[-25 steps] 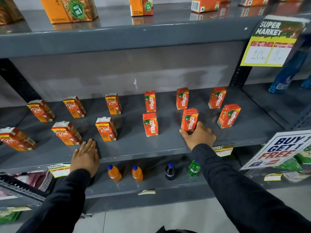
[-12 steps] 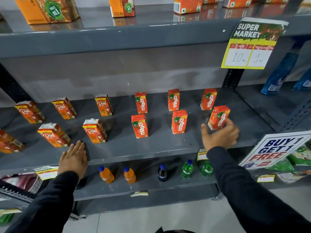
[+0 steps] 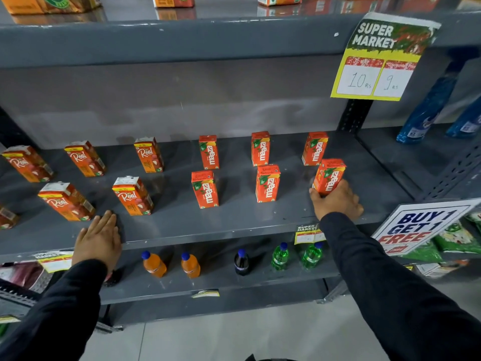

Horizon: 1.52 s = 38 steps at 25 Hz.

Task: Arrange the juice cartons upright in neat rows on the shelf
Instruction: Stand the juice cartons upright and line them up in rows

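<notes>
Small orange juice cartons stand upright in two rows on the grey shelf (image 3: pixel 182 222). "Real" cartons fill the left half, such as the front one (image 3: pixel 133 196). "Maaza" cartons fill the right half, such as the front middle one (image 3: pixel 267 184). My right hand (image 3: pixel 335 201) grips the base of the front right Maaza carton (image 3: pixel 329 176), which stands slightly tilted on the shelf. My left hand (image 3: pixel 99 237) lies flat on the shelf's front edge, fingers together, holding nothing, just in front of the Real cartons.
The lower shelf holds small orange, dark and green bottles (image 3: pixel 191 264). A "Super Market" price sign (image 3: pixel 380 58) hangs above right and a "Buy 1 Get 1 Free" sign (image 3: pixel 419 227) juts out at the right. Blue bottles (image 3: pixel 426 110) stand in the neighbouring bay. More cartons sit on the top shelf.
My right hand left the front middle Maaza carton, moved right and closed on the front right one. My left hand stayed flat on the shelf edge.
</notes>
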Each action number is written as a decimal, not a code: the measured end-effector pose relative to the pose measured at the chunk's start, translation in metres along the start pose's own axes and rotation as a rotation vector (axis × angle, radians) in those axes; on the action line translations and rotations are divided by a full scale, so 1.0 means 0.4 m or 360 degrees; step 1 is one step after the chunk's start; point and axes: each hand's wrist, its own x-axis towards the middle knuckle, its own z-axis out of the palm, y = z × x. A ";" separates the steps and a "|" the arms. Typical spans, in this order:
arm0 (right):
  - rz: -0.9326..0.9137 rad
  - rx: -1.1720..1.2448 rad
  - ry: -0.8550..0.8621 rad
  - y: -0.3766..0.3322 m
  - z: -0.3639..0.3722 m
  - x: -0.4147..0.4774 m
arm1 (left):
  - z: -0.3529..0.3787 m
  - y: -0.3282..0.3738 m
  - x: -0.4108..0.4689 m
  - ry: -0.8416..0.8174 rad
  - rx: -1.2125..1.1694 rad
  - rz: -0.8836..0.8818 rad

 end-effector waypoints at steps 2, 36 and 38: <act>-0.0019 0.0093 0.0015 0.002 -0.003 -0.004 | -0.001 0.002 -0.003 0.0014 -0.0022 0.0001; -0.1014 0.0312 -0.1233 -0.899 0.244 -0.855 | -0.133 -0.375 -0.087 -0.0135 -0.0298 0.0203; -0.1024 0.0302 -0.1264 -0.911 0.243 -0.865 | -0.143 -0.367 -0.092 -0.0193 -0.0358 0.0164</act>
